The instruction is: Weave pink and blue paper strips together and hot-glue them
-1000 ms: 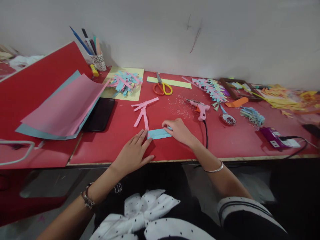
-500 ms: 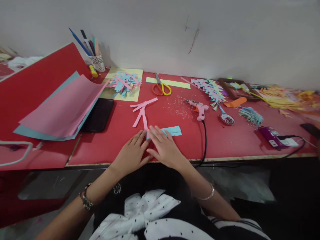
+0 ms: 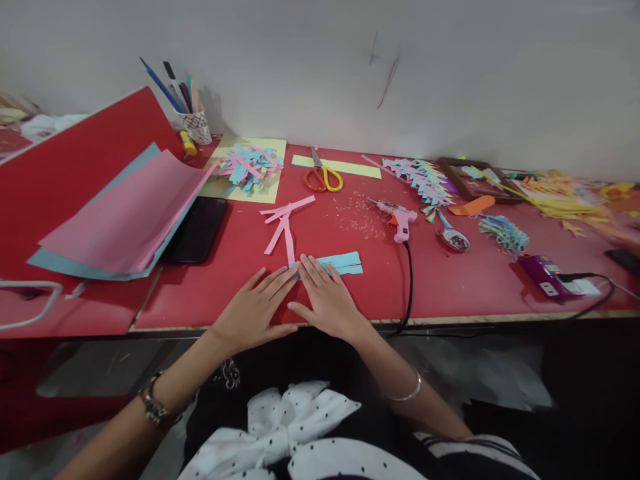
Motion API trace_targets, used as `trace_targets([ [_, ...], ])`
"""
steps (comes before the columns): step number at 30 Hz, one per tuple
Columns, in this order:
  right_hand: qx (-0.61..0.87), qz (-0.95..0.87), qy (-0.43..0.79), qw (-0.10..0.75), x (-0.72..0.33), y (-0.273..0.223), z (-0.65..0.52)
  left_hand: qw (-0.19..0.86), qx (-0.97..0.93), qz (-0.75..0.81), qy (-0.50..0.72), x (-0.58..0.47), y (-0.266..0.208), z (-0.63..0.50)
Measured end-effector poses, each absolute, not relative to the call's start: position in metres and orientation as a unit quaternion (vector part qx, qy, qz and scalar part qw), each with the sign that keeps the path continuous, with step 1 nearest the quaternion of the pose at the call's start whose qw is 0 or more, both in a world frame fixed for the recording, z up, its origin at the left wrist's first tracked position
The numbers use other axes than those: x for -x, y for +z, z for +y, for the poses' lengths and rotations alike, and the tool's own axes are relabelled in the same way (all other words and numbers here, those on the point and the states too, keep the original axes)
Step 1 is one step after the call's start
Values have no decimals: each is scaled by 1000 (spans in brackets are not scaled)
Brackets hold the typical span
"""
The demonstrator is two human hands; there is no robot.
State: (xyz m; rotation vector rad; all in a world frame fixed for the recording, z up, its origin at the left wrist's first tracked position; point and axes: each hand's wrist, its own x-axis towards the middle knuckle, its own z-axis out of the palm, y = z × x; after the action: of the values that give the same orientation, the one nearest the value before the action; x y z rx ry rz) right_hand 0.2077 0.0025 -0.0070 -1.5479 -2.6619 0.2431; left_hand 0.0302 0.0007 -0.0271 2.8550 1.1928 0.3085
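Note:
Both my hands lie flat near the table's front edge, fingertips meeting over light-blue paper strips (image 3: pixel 345 263). My left hand (image 3: pixel 255 307) has its fingers stretched out and its thumb apart, its tips at the strips' left end. My right hand (image 3: pixel 327 300) presses down on the strips with straight fingers; their right end shows beyond it. The part under my fingers is hidden. Just above my fingertips, several pink paper strips (image 3: pixel 285 227) lie crossed on the red table, the lowest one reaching down to the blue paper.
Scissors (image 3: pixel 323 179) lie behind a pink glue gun (image 3: pixel 397 217), whose cord runs over the front edge. At left are pink and blue sheets (image 3: pixel 120 213), a black phone (image 3: pixel 197 230) and a pen cup (image 3: pixel 195 125). Cut paper bits (image 3: pixel 250 167) are heaped at the back.
My left hand has shifted slightly left and its fingers have spread flatter. My right hand has moved slightly left and down, baring more of the blue strips.

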Motion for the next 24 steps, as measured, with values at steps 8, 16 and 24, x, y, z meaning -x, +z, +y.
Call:
trace_targets([
  [8, 513, -855, 65, 44, -215, -11, 2, 37, -917, 389, 80, -27, -22, 5],
  [16, 603, -795, 18, 62, -249, -15, -2, 12, -912, 396, 101, -28, -18, 7],
  [24, 637, -752, 32, 169, -245, -11, 4, 16, -921, 370, 117, -29, -15, 20],
])
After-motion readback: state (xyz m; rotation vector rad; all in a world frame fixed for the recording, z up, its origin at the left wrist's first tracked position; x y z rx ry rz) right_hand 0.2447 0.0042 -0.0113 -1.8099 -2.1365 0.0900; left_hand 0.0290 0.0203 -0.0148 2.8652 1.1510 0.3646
